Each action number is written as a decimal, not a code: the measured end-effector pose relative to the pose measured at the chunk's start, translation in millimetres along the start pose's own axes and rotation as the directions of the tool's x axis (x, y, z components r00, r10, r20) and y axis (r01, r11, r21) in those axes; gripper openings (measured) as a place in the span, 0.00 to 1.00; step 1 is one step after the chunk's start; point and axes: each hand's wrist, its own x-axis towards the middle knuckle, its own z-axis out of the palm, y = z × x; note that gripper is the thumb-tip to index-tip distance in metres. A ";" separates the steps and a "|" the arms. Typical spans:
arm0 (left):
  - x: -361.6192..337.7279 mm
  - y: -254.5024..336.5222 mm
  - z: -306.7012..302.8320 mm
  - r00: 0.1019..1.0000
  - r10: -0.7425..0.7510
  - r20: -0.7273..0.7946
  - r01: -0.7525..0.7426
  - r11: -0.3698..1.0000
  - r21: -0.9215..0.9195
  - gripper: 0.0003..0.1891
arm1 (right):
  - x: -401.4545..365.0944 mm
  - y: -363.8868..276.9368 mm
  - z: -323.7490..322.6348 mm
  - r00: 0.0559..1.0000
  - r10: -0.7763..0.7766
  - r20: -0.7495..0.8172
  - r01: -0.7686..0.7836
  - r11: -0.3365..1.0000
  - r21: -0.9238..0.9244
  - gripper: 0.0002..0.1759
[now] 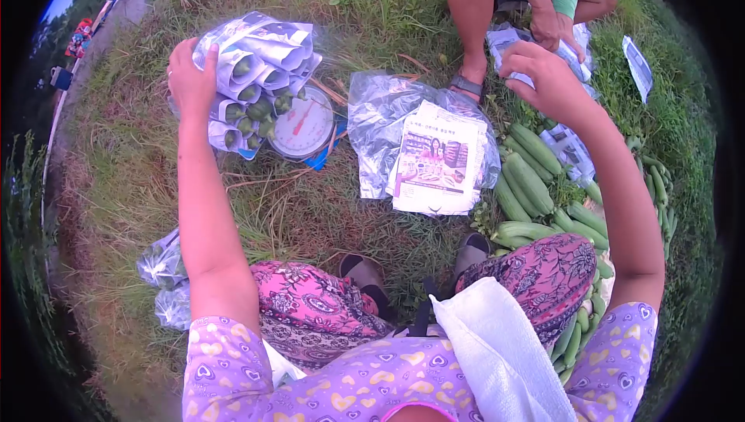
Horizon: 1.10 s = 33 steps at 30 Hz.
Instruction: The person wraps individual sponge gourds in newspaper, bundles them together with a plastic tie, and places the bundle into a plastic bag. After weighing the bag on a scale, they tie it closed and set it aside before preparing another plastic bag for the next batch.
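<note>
My left hand (192, 80) is closed on the side of a clear plastic bag (260, 30) full of zucchini (247, 93) wrapped in printed paper, their green ends facing me. The bag rests against a round dial scale (303, 123), covering part of it. My right hand (551, 84) is raised at the upper right, its fingers curved and thumb apart, with nothing visible between them. It hangs above the zucchini pile, in front of the other person's paper.
A stack of printed sheets (438, 159) lies on a plastic bag (372, 100) in the grass. Loose zucchini (528, 181) are piled at right. Another person (473, 3) crouches ahead, hands on a paper-wrapped item. Filled plastic bags (172, 305) sit at left.
</note>
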 end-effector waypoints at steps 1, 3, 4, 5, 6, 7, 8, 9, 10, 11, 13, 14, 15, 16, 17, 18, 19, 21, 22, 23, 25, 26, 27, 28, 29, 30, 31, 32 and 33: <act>7.1 5.0 -6.7 0.998 0.029 -0.053 -0.029 1.000 0.002 0.25 | -35.3 1.3 -12.8 0.996 0.077 -0.053 -0.077 0.997 0.002 0.06; 18.6 32.9 -23.7 0.991 0.057 -0.119 -0.055 0.998 0.019 0.26 | -110.2 7.9 -32.1 0.960 0.270 -0.074 -0.266 0.962 0.056 0.08; 23.5 47.1 -35.9 0.986 0.072 -0.153 -0.067 0.997 0.033 0.26 | -149.5 6.5 -36.9 0.909 0.407 -0.095 -0.401 0.913 0.076 0.08; 25.1 68.5 -49.2 0.988 0.071 -0.140 -0.076 0.997 -0.033 0.25 | -189.6 4.9 -41.2 0.838 0.534 -0.112 -0.525 0.845 0.099 0.08; 22.3 86.9 -60.4 0.987 0.102 -0.122 -0.109 0.993 -0.053 0.24 | -235.6 7.2 -40.2 0.777 0.617 -0.123 -0.596 0.785 0.172 0.08; 17.1 108.2 -70.1 0.985 0.135 -0.106 -0.144 0.986 -0.084 0.24 | -280.5 13.7 -34.1 0.702 0.699 -0.132 -0.662 0.710 0.240 0.08; 9.7 134.3 -75.3 0.980 0.174 -0.092 -0.186 0.974 -0.133 0.23 | -324.8 22.8 -25.6 0.670 0.725 -0.159 -0.687 0.686 0.240 0.07; -4.0 159.1 -78.5 0.980 0.195 -0.031 -0.198 0.963 -0.183 0.22 | -376.8 29.7 -15.0 0.622 0.760 -0.190 -0.725 0.650 0.228 0.07; -21.2 181.4 -80.8 0.972 0.232 0.028 -0.217 0.943 -0.251 0.21 | -430.9 25.3 -6.6 0.555 0.800 -0.227 -0.773 0.597 0.212 0.07; -41.2 201.0 -76.1 0.959 0.262 0.109 -0.218 0.927 -0.305 0.21 | -474.1 18.5 0.6 0.435 0.870 -0.232 -0.840 0.484 0.245 0.07; -87.2 227.0 -59.0 0.886 0.380 0.267 -0.293 0.904 -0.311 0.21 | -563.1 18.2 23.7 0.188 0.956 -0.228 -0.921 0.252 0.297 0.09; -111.0 251.5 -61.5 0.840 0.384 0.383 -0.244 0.898 -0.365 0.22 | -606.7 21.8 38.0 0.085 0.973 -0.215 -0.935 0.152 0.320 0.09; -132.7 259.6 -51.0 0.773 0.418 0.478 -0.225 0.884 -0.409 0.22 | -644.9 23.3 49.4 -0.075 0.984 -0.159 -0.905 -0.001 0.425 0.09; -155.4 265.9 -38.6 0.697 0.444 0.563 -0.201 0.875 -0.441 0.23 | -678.4 27.9 61.0 -0.215 0.973 -0.087 -0.841 -0.139 0.522 0.08; -175.2 280.6 -37.3 0.605 0.457 0.652 -0.167 0.873 -0.457 0.24 | -700.9 29.4 67.7 -0.333 0.943 0.001 -0.751 -0.265 0.605 0.08; -188.6 299.7 -42.3 0.483 0.490 0.725 -0.183 0.867 -0.464 0.25 | -712.3 26.5 70.6 -0.393 0.919 0.015 -0.693 -0.307 0.652 0.08; -201.9 312.4 -41.6 0.382 0.525 0.760 -0.238 0.851 -0.468 0.23 | -719.6 23.1 71.8 -0.450 0.892 0.035 -0.633 -0.346 0.693 0.07; -220.4 333.0 -43.2 0.232 0.548 0.804 -0.205 0.835 -0.510 0.23 | -730.2 27.0 80.0 -0.516 0.855 0.054 -0.559 -0.383 0.735 0.07; -228.4 338.8 -41.7 0.159 0.553 0.818 -0.181 0.831 -0.526 0.22 | -734.6 34.2 86.8 -0.533 0.844 0.054 -0.523 -0.379 0.763 0.07; -237.4 336.0 -33.5 0.144 0.577 0.804 -0.194 0.813 -0.549 0.22 | -737.7 43.8 94.5 -0.549 0.834 0.057 -0.489 -0.375 0.788 0.07; -249.5 326.7 -21.4 0.113 0.620 0.776 -0.219 0.777 -0.590 0.21 | -750.0 69.8 116.7 -0.571 0.819 0.047 -0.422 -0.343 0.839 0.08; -251.5 323.1 -22.3 0.103 0.590 0.801 -0.175 0.803 -0.570 0.20 | -754.6 88.6 131.4 -0.558 0.830 -0.002 -0.456 -0.305 0.836 0.09; -248.1 325.3 -26.4 0.092 0.562 0.822 -0.134 0.825 -0.549 0.20 | -759.6 108.6 147.1 -0.545 0.837 -0.051 -0.486 -0.266 0.832 0.11; -245.8 327.3 -28.9 0.082 0.535 0.841 -0.093 0.844 -0.528 0.19 | -758.5 124.5 150.6 -0.530 0.842 -0.103 -0.517 -0.225 0.826 0.12; -244.7 324.7 -29.9 0.080 0.535 0.841 -0.129 0.842 -0.523 0.19 | -755.6 142.1 154.5 -0.532 0.844 -0.063 -0.470 -0.232 0.852 0.15; -248.5 317.0 -28.5 0.082 0.509 0.857 -0.129 0.858 -0.497 0.20 | -737.6 158.3 151.9 -0.529 0.848 -0.023 -0.422 -0.239 0.874 0.17; -253.9 308.5 -25.8 0.083 0.481 0.873 -0.126 0.874 -0.469 0.20 | -725.6 169.9 147.2 -0.522 0.853 0.017 -0.376 -0.248 0.893 0.20; -258.1 304.5 -23.4 0.089 0.447 0.890 -0.118 0.892 -0.436 0.21 | -720.7 180.2 141.4 -0.524 0.849 0.067 -0.289 -0.252 0.924 0.23; -257.3 310.4 -30.2 0.066 0.451 0.890 -0.137 0.888 -0.440 0.21 | -711.8 193.4 137.2 -0.513 0.850 0.121 -0.203 -0.258 0.945 0.26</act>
